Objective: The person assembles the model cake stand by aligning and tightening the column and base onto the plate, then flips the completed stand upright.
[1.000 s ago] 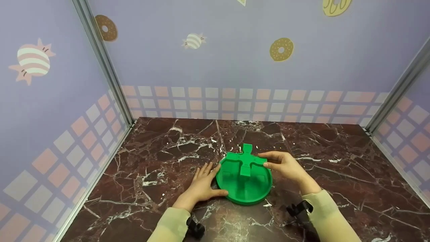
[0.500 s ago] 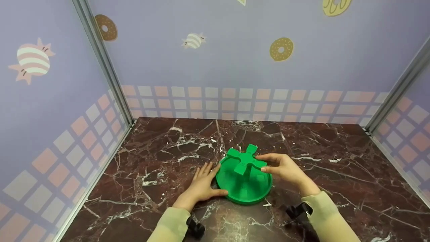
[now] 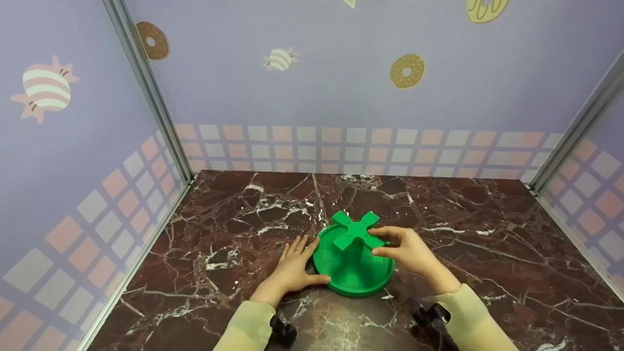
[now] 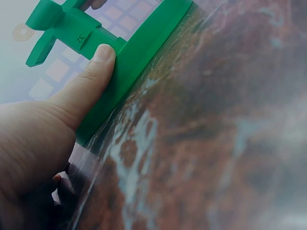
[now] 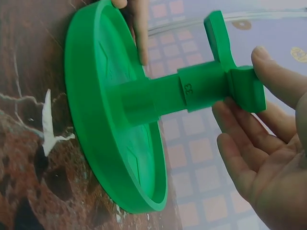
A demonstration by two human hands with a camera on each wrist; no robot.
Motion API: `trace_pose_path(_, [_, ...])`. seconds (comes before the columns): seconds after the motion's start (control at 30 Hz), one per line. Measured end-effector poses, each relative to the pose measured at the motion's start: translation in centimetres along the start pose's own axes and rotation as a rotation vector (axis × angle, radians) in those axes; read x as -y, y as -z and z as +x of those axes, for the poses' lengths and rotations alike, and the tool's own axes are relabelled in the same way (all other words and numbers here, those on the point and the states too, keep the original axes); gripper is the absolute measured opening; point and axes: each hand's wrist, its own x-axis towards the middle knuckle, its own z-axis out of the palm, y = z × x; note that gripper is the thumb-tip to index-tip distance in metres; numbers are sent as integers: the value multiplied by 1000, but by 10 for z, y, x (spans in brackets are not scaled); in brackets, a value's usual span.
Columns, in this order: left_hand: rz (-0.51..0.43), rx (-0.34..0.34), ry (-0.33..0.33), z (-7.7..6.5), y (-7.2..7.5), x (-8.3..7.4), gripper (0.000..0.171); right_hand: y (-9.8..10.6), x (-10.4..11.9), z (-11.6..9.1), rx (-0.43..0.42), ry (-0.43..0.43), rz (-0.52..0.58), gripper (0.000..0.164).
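Note:
A green round dish (image 3: 358,292) with a low rim sits on the table. From its centre rises a green post (image 5: 139,98), topped by a green four-armed cross-shaped piece (image 3: 357,229) with a sleeve around the post. The number 33 shows on that sleeve in the right wrist view. My right hand (image 3: 414,251) pinches the near-right arm of the cross between thumb and fingers. My left hand (image 3: 292,270) rests at the dish's left side, fingers spread and thumb (image 4: 98,64) on the rim. The dish's far edge is partly hidden by the cross.
The dark red marbled table (image 3: 234,253) has white veins. Purple walls (image 3: 331,92) with sweet and doughnut prints enclose its back and sides, joined by metal corner posts (image 3: 151,97). Black straps with small devices (image 3: 282,331) are on both wrists.
The cross-shaped piece has turned clockwise, seen from above, under my right hand. That hand has shifted slightly toward me with the arm it pinches. The left hand and dish have stayed put.

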Motion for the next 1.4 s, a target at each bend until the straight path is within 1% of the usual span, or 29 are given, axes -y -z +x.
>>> trace_pose_path(0.13, [0, -2, -3, 0, 0, 0, 111, -3, 2, -2, -30, 13, -49, 50])
trace_pose_path(0.23, [3, -1, -3, 0, 0, 0, 111, -4, 3, -3, -42, 24, -59, 48])
trace_pose_path(0.83, [-4, 0, 5, 0, 0, -1, 109, -12, 5, -3, -112, -1, -61, 45])
trace_pose_path(1.0, [-4, -6, 8, 0, 0, -2, 109, -15, 3, -3, -128, 7, -50, 44])
trace_pose_path(1.4, [1, -19, 8, 1, -1, -2, 110, -18, 3, -3, -145, 9, -26, 45])
